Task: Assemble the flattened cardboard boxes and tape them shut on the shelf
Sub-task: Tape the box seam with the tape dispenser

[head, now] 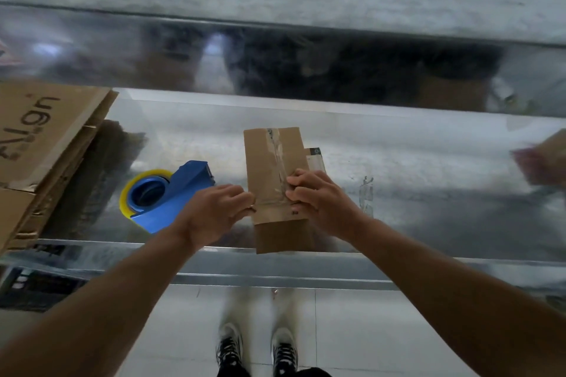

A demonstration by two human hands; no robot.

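**Small box held at its near end, tape seam under the fingers**

The left fingers (243,197) were curled against the left edge of the box (266,159) and seemed to pinch it there. The right fingers (298,184) were bent, tips down on the tape (278,147) that ran along the top seam; whether they pinched the tape or only pressed it could not be told. Behind them the left hand (214,211) and right hand (320,200) flanked the near part of the box.

The box stood at the centre of the frame on the shelf (428,168), its near end just over the front lip. It looked light and thin-walled: stiff along edges and corners, likely to dent if squeezed mid-panel. The tape looked slick, so bare cardboard at the side edges seemed the better hold, with a flat press for the seam.

A dispenser (183,190) lay just left of the box, near the left hand. Flats (39,144) were stacked at the left edge of the frame
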